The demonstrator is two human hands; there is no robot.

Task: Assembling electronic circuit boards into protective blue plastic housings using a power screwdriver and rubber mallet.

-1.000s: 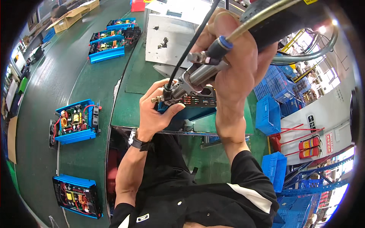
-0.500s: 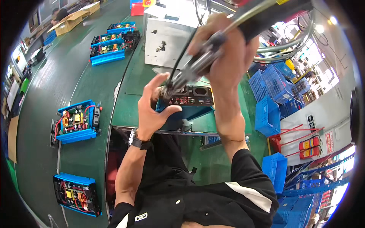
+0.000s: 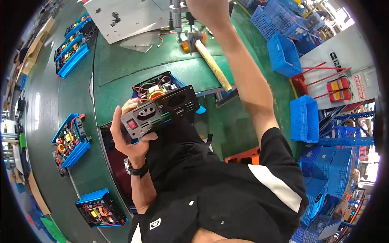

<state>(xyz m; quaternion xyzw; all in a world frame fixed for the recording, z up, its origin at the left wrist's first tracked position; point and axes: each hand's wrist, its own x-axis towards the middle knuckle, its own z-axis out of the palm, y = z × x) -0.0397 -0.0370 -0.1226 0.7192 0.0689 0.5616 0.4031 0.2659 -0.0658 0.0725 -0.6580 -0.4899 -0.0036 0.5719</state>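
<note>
My left hand (image 3: 130,149) is closed round one end of a power inverter (image 3: 170,107), held tilted at the near edge of the green workbench. Its end panel faces me, with sockets and a red rocker switch; inside its open blue case sit wires and a copper-wound coil. My right hand (image 3: 208,9) is raised at the upper edge of the picture, its fingers cut off from sight. Beside it a grey power screwdriver (image 3: 176,18) points downward; whether the hand grips it is not visible. Below lies a hammer (image 3: 211,65) with a wooden handle, next to an orange round object (image 3: 193,42).
On the dark green belt at left stand several open blue inverters (image 3: 71,139). A white metal box (image 3: 127,18) occupies the bench's back. At right are blue crates (image 3: 283,54), red-handled tools and a fire extinguisher (image 3: 339,90). An orange bin (image 3: 243,156) is on the floor.
The inverter has come nearer to me and tilted, turning its panel and open inside to view. My right hand and the screwdriver have moved up and away from it. My view has turned.
</note>
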